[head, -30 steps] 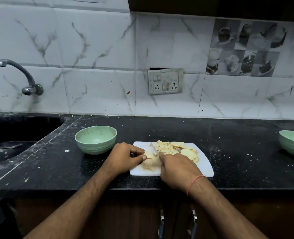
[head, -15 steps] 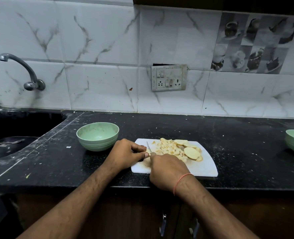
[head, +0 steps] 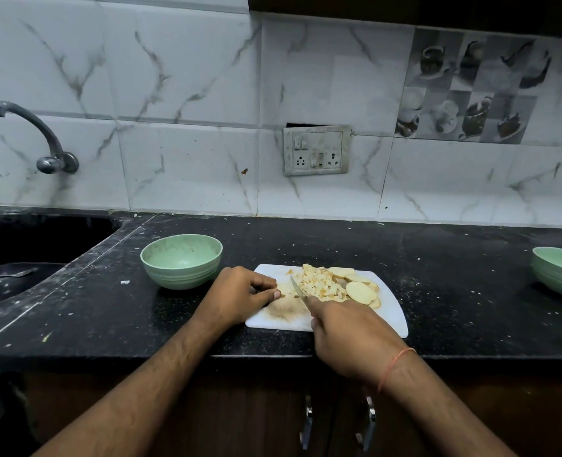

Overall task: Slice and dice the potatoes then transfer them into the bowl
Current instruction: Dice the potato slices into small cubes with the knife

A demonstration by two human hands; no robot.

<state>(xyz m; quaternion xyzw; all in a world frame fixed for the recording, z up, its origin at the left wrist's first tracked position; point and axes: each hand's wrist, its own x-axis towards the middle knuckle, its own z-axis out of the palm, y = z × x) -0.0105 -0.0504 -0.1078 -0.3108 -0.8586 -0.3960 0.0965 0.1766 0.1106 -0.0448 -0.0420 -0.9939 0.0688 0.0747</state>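
Where the white marble-look tiles meet it along the back, the black counter (head: pixel 438 275) runs the full width of the view, dusted with pale specks and crumbs. At its left end a dark sink (head: pixel 15 258) is cut into it, with a curved metal tap (head: pixel 42 140) on the wall above. A switch and socket plate (head: pixel 317 150) sits on the tiles above the counter's middle.

Near the front edge of the counter, about midway along, lies a white cutting board (head: pixel 392 311). Just beside the board's far left corner stands a pale green bowl (head: pixel 181 260), upright, with only a faint residue inside. A second green bowl (head: pixel 560 270) stands at the counter's right end, partly cut off by the frame, well apart from the board.

The left hand (head: pixel 240 296) rests on the board's left part, fingers curled under and the thumb stretched toward the blade, pinning a pale potato piece (head: pixel 283 287) of which only a sliver shows. The right hand (head: pixel 349 331) is over the board's front edge, fingers wrapped around the handle of a knife (head: pixel 297 286); the handle itself is hidden in the fist. The blade points away toward the far edge, between the left fingertips and the heap.

On the far half of the board sits a heap of diced potato (head: pixel 319 283), and touching it on the right are several potato slices (head: pixel 360 291), overlapping one another. An orange thread (head: pixel 393 366) circles the right wrist.
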